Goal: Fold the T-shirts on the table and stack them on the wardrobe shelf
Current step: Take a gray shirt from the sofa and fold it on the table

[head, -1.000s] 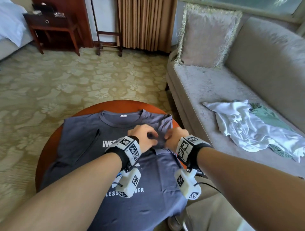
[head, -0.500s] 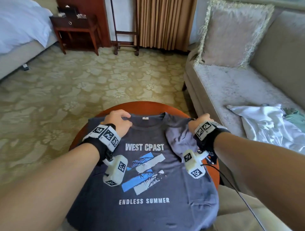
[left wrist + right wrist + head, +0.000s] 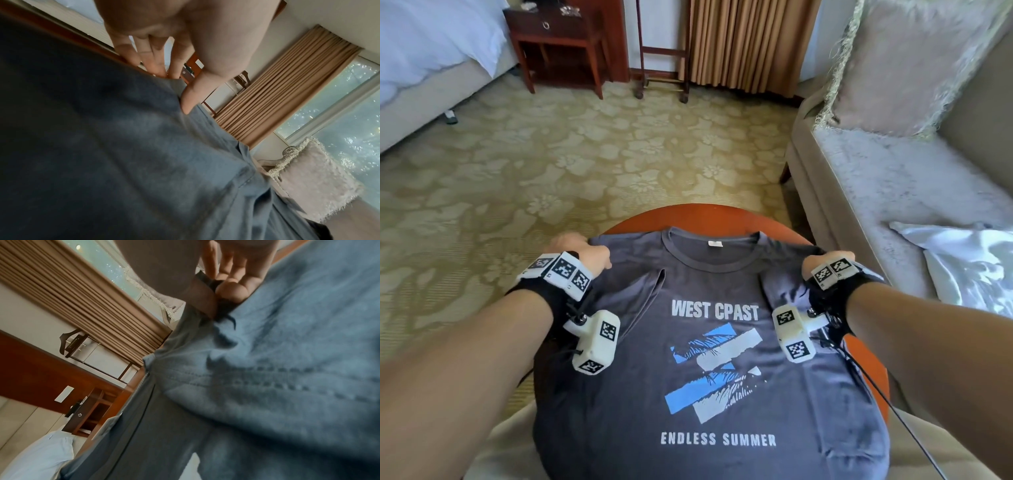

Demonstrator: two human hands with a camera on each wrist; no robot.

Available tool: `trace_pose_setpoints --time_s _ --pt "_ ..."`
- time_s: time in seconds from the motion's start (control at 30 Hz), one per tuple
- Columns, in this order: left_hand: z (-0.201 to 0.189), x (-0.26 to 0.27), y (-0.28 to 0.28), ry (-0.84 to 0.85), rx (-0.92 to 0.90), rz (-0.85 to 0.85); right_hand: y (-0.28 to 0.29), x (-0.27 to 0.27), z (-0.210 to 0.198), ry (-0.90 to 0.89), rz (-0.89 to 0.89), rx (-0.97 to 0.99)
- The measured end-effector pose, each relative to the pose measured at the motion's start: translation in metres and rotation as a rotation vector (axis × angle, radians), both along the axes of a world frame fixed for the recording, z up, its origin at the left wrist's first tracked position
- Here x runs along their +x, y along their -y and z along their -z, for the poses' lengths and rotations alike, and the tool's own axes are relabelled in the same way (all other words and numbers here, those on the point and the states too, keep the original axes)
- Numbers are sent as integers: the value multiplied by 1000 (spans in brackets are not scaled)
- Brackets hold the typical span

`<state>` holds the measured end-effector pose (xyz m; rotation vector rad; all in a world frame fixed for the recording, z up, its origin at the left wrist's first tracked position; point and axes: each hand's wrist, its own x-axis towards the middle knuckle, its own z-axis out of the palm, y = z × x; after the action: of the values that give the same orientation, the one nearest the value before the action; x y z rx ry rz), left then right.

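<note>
A grey T-shirt (image 3: 709, 370) lies face-up on the round desk (image 3: 709, 216), the left hand (image 3: 582, 255) pinching its shoulder at 10 o'clock and the right hand (image 3: 825, 262) gripping the other at 2 o'clock. White and green clothes (image 3: 969, 260) sit on the sofa (image 3: 876, 178) at 3 o'clock. Only the wrist views show thumbs pressed on bunched cloth, plus the window (image 3: 339, 113).

Soft daylight fills the head view, which bends outward at its edges. Both wrist views are blurred, with window (image 3: 339, 113) glare at right.

I am viewing floral carpet (image 3: 592, 161), a sofa (image 3: 893, 192) with fringed cushion (image 3: 907, 65), pleated curtains (image 3: 746, 41), a wooden nightstand (image 3: 558, 44), and a bed (image 3: 424, 51).
</note>
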<state>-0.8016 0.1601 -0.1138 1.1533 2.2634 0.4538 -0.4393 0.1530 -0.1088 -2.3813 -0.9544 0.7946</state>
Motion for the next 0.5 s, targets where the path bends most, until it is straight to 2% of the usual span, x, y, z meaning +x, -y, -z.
trace_pose_setpoints --time_s 0.03,0.07,0.13,0.2,0.27,0.3,0.33,0.5 --pt "1 -2 -2 9 1 -14 1 -2 -5 -89 39 -34" --pt "3 -3 -5 27 13 -36 1 -2 -6 -66 71 -70" --pt "3 -2 -8 80 39 -79 7 0 -4 215 -117 -130" --pt "1 2 -9 88 24 -92 12 -3 -7 259 -185 -130" --pt "-1 6 -8 101 43 -126 11 -3 -10 114 -113 -45" --pt "-2 7 -9 127 67 -140 5 1 -12 28 -4 -17" --pt "-3 8 -9 157 97 -155 5 6 -13 -33 5 30" --pt "-11 5 -23 163 153 -178 -9 26 -13 -36 54 47"
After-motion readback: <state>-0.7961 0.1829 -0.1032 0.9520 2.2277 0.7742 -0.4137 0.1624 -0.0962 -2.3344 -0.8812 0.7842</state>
